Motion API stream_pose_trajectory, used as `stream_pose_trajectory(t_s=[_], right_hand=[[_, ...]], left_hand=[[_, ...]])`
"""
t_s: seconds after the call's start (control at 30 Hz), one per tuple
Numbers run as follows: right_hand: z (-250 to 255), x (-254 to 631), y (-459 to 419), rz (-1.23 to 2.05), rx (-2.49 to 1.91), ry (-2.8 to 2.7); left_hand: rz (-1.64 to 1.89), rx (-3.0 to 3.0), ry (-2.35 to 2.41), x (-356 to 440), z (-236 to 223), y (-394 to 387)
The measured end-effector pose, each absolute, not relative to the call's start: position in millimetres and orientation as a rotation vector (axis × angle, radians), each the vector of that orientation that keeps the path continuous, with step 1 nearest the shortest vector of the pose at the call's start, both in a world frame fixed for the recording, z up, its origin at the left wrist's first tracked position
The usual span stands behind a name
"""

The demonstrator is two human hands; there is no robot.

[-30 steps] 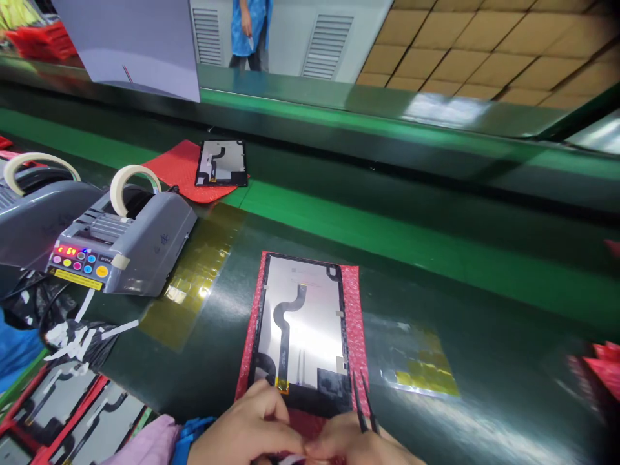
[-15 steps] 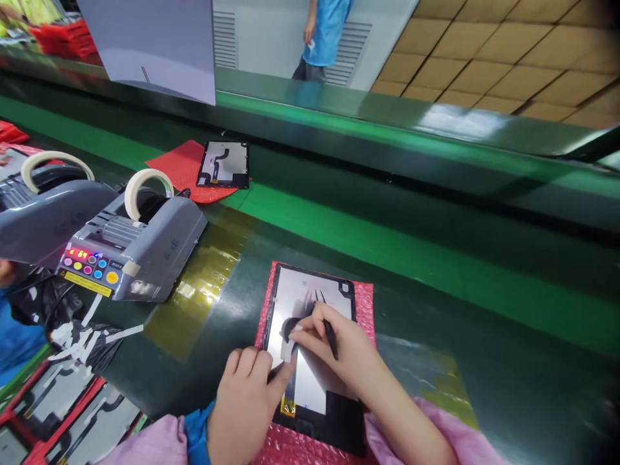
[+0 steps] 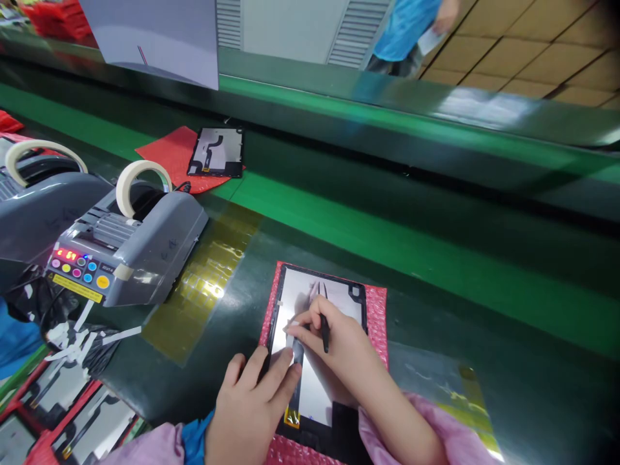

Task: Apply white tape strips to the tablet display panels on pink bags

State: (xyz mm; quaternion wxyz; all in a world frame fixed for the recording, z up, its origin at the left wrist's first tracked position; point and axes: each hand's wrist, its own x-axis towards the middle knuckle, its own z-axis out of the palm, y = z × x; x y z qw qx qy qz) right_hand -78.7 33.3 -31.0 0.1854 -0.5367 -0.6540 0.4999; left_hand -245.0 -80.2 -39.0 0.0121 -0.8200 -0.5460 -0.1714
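A tablet screen panel (image 3: 339, 303) with a silvery back and black border lies on a pink bubble-wrap sheet (image 3: 376, 316). My left hand (image 3: 252, 400) rests over its left edge, fingers stretched out, fingertips on the panel beside a dark flex cable (image 3: 296, 381). Above it, my right hand (image 3: 334, 336) is closed around black tweezers (image 3: 325, 332), whose tips point away from me. The thumb and index finger of that hand also pinch at a small pale strip (image 3: 290, 337), probably tape, by the cable. What lies under the right palm is hidden.
A grey tape dispenser (image 3: 130, 245) with a lit display stands at left, another behind it. A second panel (image 3: 220, 152) lies on a red bag (image 3: 167, 155) farther back. Tape scraps (image 3: 80, 342) hang near a red-divided crate (image 3: 41, 445). A person in blue (image 3: 404, 29) stands beyond the bench.
My left fingers have spread and reached farther up the panel toward the strip. The strip looks flatter against the panel. My right hand still holds the tweezers. The view has shifted slightly.
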Motion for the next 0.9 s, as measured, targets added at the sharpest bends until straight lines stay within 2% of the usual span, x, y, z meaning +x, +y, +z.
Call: stream_pose_trajectory(t_s=[0.13,0.3,0.4,0.5,0.6,0.67,0.77,0.9], right_hand=[[-36,-86,41,1.268,-1.624,-1.818],[-33,-76,54,0.856,-1.735,-1.680],[-39,-40,34,0.604,-1.712,-1.720],[-66,15,-11,0.370,-1.620,-2.017],[-103,75,-54,-0.001,-1.620,-2.181],[-121,114,-68,-0.118,-1.698,-2.170],[-134,162,-72,-0.178,-1.841,-2.054],[-134,194,-74,-0.233,-1.863,-1.997]], left_hand=[[-0.533,-2.546,-1.698,-242,-38,-81],[-0.542,-2.638,-1.581,-251,-34,-83],[-0.465,-2.897,-1.242,-263,-35,-82],[-0.373,-3.089,-0.981,-265,-39,-76],[-0.262,-3.102,-1.161,-251,-43,-60],[-0.266,-3.052,-1.249,-233,-46,-39],[-0.317,-2.968,-1.315,-202,-49,13],[-0.370,-2.771,-1.642,-167,-48,117]])
